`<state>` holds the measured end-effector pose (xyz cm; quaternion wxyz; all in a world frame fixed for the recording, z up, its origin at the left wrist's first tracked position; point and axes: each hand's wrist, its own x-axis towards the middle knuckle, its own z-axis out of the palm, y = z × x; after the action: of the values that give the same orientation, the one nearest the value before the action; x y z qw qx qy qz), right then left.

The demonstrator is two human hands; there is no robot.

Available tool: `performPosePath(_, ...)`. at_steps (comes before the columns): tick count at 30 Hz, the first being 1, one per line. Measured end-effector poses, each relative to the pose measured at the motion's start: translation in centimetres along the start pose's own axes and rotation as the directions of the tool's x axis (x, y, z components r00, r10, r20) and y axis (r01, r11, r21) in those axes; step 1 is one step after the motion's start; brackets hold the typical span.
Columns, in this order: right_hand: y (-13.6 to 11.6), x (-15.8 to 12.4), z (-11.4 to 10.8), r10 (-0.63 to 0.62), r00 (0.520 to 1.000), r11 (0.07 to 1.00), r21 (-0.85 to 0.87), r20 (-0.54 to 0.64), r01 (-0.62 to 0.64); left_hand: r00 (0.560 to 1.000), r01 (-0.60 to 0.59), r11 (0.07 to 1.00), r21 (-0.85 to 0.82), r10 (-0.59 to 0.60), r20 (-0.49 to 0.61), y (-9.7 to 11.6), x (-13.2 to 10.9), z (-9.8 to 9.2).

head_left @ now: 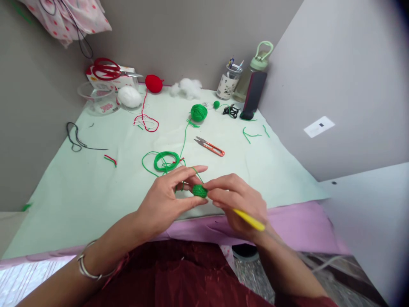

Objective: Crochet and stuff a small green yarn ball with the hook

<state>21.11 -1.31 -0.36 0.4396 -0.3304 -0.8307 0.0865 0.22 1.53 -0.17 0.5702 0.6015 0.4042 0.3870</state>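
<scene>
At the far left of the desk (79,200), spread with a pale green cover, a thin dark cord (92,148) is lying in loose loops, and short red and green yarn strands (110,160) are resting just beyond it. Behind them, large red-handled metal scissors (119,73) are lying across a box, a round white yarn ball (129,97) is sitting in front, and a red yarn ball (154,83) is trailing its strand. A ring-shaped coil of green yarn (156,161) is lying just beyond your left hand (166,196), whose thumb and fingers are pinching a small, rounded green crocheted piece (200,191) near the front edge; a green strand is running over your raised index finger. Farther back, fluffy white stuffing (188,88) and a round green yarn ball (198,113) are resting, with orange-handled metal snips (213,148) lying nearer. Your right hand (241,200) is gripping a slim yellow-handled tool (251,221), its thumb and index fingertips drawing together at the piece's right edge; whether they are also pinching the piece, you cannot tell. Beyond, a pen-filled jar (227,87) and a green-lidded bottle (258,64) are standing by the wall.
</scene>
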Motion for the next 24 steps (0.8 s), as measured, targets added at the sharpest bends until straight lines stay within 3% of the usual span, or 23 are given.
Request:
performPosePath(4,-0.2,-1.1,0.7,-0.135,0.991,0.964,-0.237,-0.027,0.124,0.997,0.026,0.984,-0.174,-0.038,-0.063,-0.4,-0.9,0.9)
performPosePath(10,-0.4,-1.7,1.4,-0.202,0.972,0.904,-0.404,-0.121,0.138,0.992,0.068,0.933,-0.354,-0.099,-0.072,0.0,-1.4,1.3)
performPosePath(14,-0.4,-1.6,1.8,-0.306,0.935,0.878,-0.433,-0.179,0.204,0.962,0.269,0.719,-0.641,-0.234,0.140,0.1,-0.8,1.4)
performPosePath(17,-0.1,-1.6,2.1,-0.218,0.956,0.936,-0.320,-0.198,0.147,0.931,0.366,0.604,-0.708,-0.251,0.266,-0.1,-0.4,1.3)
performPosePath(21,0.3,-1.0,2.7,-0.028,0.950,0.998,0.045,-0.312,0.044,0.937,0.348,0.619,-0.704,-0.226,0.264,-0.3,-0.2,0.8)
performPosePath(24,0.1,-0.3,2.9,0.126,0.927,0.951,0.310,-0.353,-0.011,0.934,0.356,0.639,-0.682,-0.223,0.279,-0.2,-0.1,0.4)
